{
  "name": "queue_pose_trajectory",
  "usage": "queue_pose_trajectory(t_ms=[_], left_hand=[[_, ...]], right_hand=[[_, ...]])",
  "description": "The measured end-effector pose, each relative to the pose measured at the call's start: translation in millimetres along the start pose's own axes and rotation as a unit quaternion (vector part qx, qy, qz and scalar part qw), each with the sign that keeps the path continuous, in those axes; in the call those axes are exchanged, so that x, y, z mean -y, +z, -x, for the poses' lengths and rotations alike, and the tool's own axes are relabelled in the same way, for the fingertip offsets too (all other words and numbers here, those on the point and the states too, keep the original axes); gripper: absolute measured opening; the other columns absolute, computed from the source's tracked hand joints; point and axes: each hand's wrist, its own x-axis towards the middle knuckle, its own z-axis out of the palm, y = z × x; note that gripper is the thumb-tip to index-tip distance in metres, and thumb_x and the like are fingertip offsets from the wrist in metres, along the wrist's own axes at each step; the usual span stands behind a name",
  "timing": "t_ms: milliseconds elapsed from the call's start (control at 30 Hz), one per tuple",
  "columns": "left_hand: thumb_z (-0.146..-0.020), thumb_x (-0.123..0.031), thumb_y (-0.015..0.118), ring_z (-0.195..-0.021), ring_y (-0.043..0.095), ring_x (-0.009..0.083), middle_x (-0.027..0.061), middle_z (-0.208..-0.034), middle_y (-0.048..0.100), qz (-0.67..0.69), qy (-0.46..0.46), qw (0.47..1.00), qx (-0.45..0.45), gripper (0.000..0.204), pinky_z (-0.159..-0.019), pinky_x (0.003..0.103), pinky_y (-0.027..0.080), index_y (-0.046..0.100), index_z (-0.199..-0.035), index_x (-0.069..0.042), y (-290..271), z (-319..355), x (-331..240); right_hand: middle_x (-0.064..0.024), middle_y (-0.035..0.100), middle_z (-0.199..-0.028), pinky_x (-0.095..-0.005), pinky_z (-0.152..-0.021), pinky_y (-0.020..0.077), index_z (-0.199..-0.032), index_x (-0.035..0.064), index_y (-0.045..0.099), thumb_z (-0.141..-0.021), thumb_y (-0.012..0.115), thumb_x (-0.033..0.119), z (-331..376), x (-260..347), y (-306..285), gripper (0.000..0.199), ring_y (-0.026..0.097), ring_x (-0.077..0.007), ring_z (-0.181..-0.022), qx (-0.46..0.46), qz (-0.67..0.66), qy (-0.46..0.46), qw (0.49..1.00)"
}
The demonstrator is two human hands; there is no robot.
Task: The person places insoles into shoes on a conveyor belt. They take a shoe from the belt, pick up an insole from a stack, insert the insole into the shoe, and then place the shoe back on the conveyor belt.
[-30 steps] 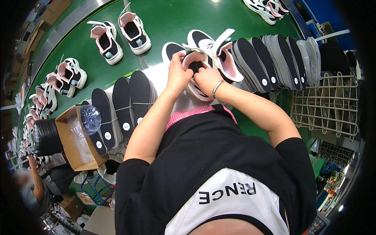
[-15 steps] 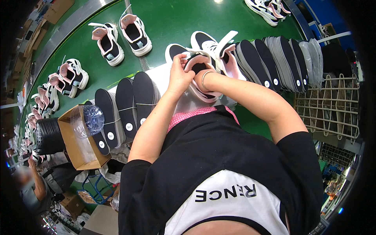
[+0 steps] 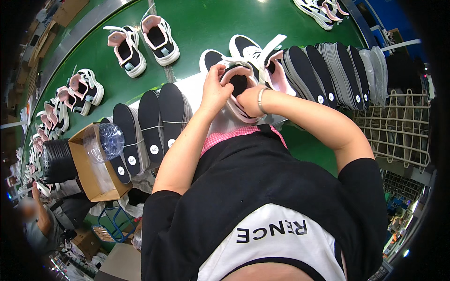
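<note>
A white, black and pink sneaker [image 3: 230, 74] lies before me, its toe pointing away and its pink-lined opening toward me. My left hand [image 3: 216, 90] pinches the left side of its collar near the tongue. At the heel end, my right hand [image 3: 252, 101] has its fingers curled over the collar into the opening, and the fingertips are partly hidden. A black insole surface [image 3: 239, 83] shows inside. Touching this sneaker on the right is a second sneaker [image 3: 277, 75] of the same kind, its white tongue strap standing up.
Stacks of black insoles [image 3: 151, 122] flank the work spot on the left, and more insole stacks [image 3: 307, 70] on the right. A carton [image 3: 98, 182] with clear plastic stands at left. More sneakers [image 3: 159, 40] sit on the green conveyor [image 3: 201, 23]. A wire rack [image 3: 393, 126] is at right; another person [image 3: 42, 225] works far left.
My right hand has drawn back from deep inside the sneaker toward its heel, so more of the dark interior shows. My left hand keeps its hold on the collar.
</note>
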Motion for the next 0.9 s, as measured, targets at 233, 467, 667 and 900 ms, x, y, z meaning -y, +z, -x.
queue_pose_trajectory(t_ms=[233,467,667,900], left_hand=[[-0.058,-0.002,0.051,-0.089,0.050,0.0292,0.0171,-0.093,0.050,-0.009,-0.016,1.000,-0.005,0.042,-0.079,0.034,0.041,0.046,-0.100,0.000,2,1,-8],[-0.081,-0.021,0.053,-0.075,0.051,0.0135,0.0066,-0.083,0.056,0.050,-0.030,0.998,0.025,0.026,-0.067,0.024,0.041,0.054,-0.097,0.000,-1,-1,-17],[-0.086,-0.021,0.046,-0.062,0.048,0.0067,0.0009,-0.073,0.057,0.010,-0.118,0.993,0.024,0.024,-0.055,0.021,0.039,0.056,-0.093,-0.001,-1,-20,-6],[-0.082,-0.017,0.044,-0.079,0.058,0.0241,0.0144,-0.083,0.060,-0.001,-0.010,1.000,0.002,0.025,-0.071,0.031,0.044,0.055,-0.094,0.002,-25,-11,-14]], right_hand=[[-0.0147,0.061,-0.087,-0.0425,-0.082,0.0332,-0.093,0.0018,0.056,-0.071,0.048,0.023,-5,-7,21,0.032,0.059,-0.0265,-0.084,0.032,0.041,-0.019,0.998],[-0.0167,0.061,-0.086,-0.0432,-0.084,0.0314,-0.097,-0.0010,0.050,-0.072,0.048,0.024,2,-11,25,0.035,0.059,-0.0277,-0.084,-0.043,-0.017,-0.014,0.999],[-0.0119,0.061,-0.080,-0.0445,-0.085,0.0307,-0.098,0.0042,0.050,-0.074,0.047,0.021,20,-15,24,0.029,0.058,-0.0277,-0.078,-0.156,-0.111,-0.062,0.980],[-0.0152,0.055,-0.090,-0.0406,-0.071,0.0412,-0.075,0.0070,0.059,-0.071,0.056,0.027,46,-69,69,0.020,0.053,-0.0304,-0.083,-0.590,-0.075,0.109,0.797]])
